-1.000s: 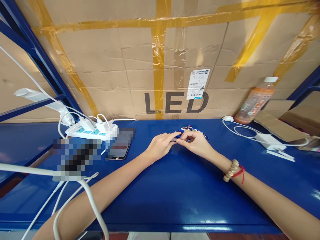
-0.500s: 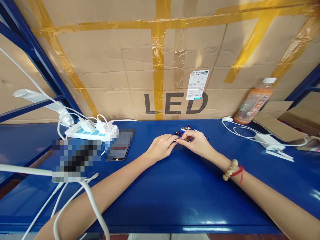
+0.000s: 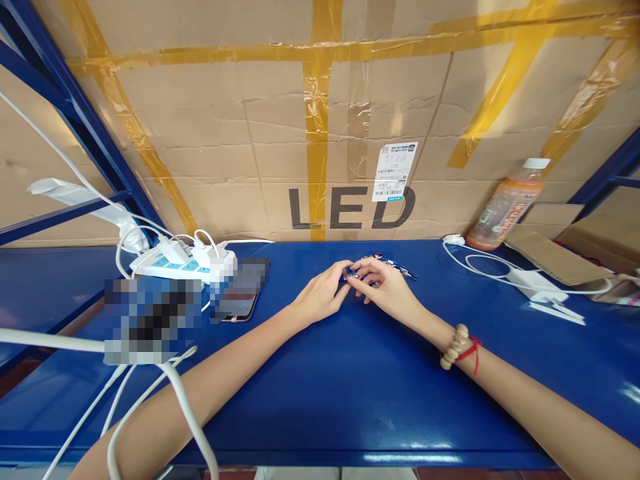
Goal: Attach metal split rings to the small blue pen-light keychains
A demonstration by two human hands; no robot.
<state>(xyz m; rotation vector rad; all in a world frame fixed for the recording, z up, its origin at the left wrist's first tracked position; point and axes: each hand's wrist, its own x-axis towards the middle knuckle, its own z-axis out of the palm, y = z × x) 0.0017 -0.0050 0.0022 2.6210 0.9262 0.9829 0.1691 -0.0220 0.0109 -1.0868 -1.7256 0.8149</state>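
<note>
One shiny piece (image 3: 353,275) within left hand's (image 3: 321,293) narrow grip, right hand (image 3: 389,285) half-open against it

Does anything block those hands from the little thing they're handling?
Nothing visible does: the small object is right between the left hand and right hand. The little blue items lie beyond the right hand, out of the way.

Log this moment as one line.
left hand: curled at small item | right hand: curled at same item | grip: partly hidden | beyond right hand: blue pieces on blue table | behind: cardboard box
</note>
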